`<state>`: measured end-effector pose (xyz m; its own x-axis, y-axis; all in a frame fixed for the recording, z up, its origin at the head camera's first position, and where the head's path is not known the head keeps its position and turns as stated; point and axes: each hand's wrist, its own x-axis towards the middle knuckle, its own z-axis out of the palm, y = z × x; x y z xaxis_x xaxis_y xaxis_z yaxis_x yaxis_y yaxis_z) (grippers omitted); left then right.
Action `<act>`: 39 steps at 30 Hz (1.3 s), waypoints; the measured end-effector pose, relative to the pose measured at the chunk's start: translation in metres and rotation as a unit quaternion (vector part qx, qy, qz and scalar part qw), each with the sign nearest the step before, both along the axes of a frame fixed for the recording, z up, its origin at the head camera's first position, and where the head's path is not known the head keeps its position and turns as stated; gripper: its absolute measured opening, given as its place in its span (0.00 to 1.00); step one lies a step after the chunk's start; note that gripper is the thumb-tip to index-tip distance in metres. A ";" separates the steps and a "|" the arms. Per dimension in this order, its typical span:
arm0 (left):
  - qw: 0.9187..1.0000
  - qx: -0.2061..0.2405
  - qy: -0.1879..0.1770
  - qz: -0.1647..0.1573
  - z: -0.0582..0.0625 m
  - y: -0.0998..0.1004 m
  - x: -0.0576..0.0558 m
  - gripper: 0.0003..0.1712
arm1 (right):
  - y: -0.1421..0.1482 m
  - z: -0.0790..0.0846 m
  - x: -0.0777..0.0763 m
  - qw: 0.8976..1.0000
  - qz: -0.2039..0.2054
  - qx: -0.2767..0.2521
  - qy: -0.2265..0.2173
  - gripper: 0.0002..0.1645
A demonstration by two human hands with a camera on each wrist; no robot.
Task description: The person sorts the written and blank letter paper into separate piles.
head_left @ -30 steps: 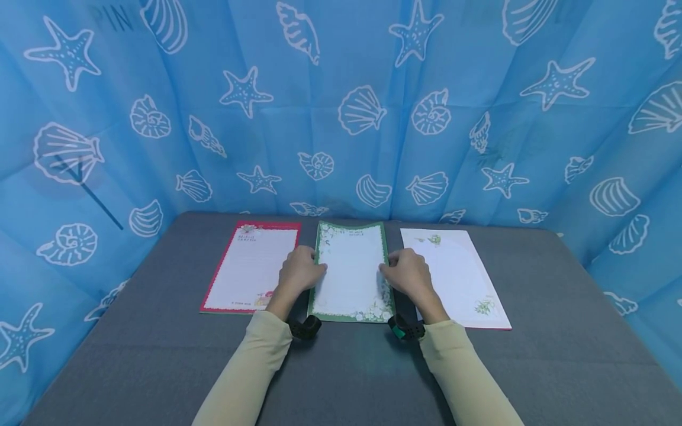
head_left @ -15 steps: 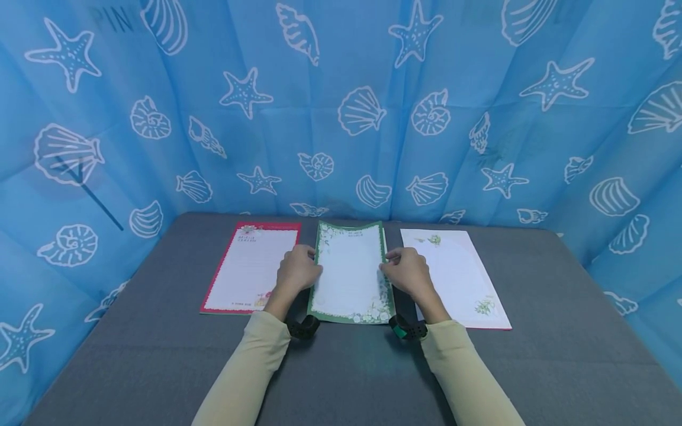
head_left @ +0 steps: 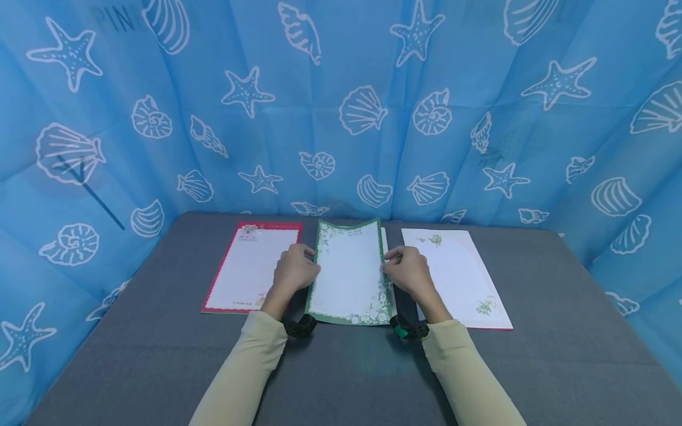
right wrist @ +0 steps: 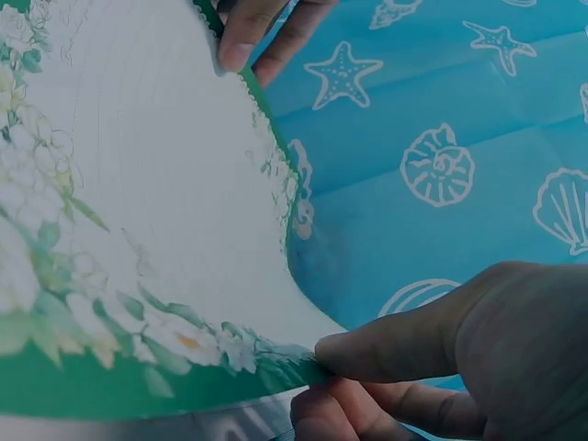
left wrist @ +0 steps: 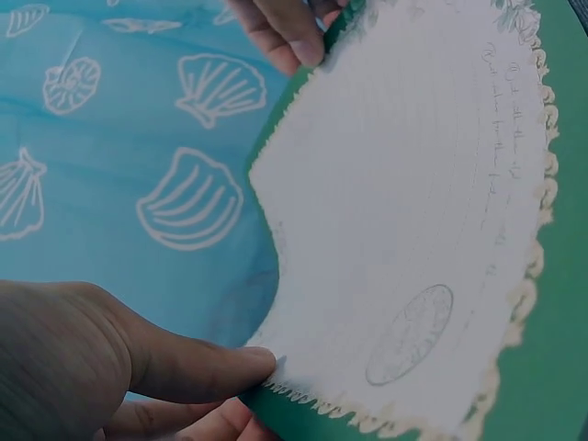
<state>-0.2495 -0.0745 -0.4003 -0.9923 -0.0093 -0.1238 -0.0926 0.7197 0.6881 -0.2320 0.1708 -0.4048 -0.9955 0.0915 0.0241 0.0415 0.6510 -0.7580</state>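
Observation:
A sheet of green-bordered floral letter paper point(head_left: 348, 272) bows between my two hands, its far edge sagging in the middle. My left hand point(head_left: 295, 269) pinches its left edge, thumb on top and fingers beneath, as the left wrist view shows at the paper's edge point(left wrist: 395, 211). My right hand point(head_left: 409, 269) pinches the opposite edge the same way; in the right wrist view the thumb presses on the printed flowers point(right wrist: 184, 335). Under the sheet, a white paper edge point(head_left: 392, 299) peeks out along the right side.
Red-bordered letter paper point(head_left: 250, 269) lies to the left, partly behind the left hand. White paper with small green sprigs point(head_left: 453, 275) lies to the right. They rest on a grey cloth-covered table point(head_left: 351, 378); a blue seashell curtain point(head_left: 341, 71) hangs behind it.
The green-bordered sheet has shifted slightly left and toward me, bowing more. White paper beneath now shows along its right side. My left hand has moved slightly left.

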 end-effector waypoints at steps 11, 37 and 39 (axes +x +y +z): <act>1.000 0.028 0.003 -0.011 0.005 -0.012 0.000 0.14 | 0.002 -0.004 -0.003 0.996 0.004 -0.073 -0.044 0.09; 0.996 0.059 0.006 0.065 0.020 -0.093 -0.009 0.18 | -0.089 0.007 -0.016 0.978 0.017 -0.208 -0.008 0.08; 0.995 0.044 0.002 0.085 0.020 -0.098 -0.009 0.18 | -0.100 0.006 -0.019 0.980 0.021 -0.195 -0.013 0.07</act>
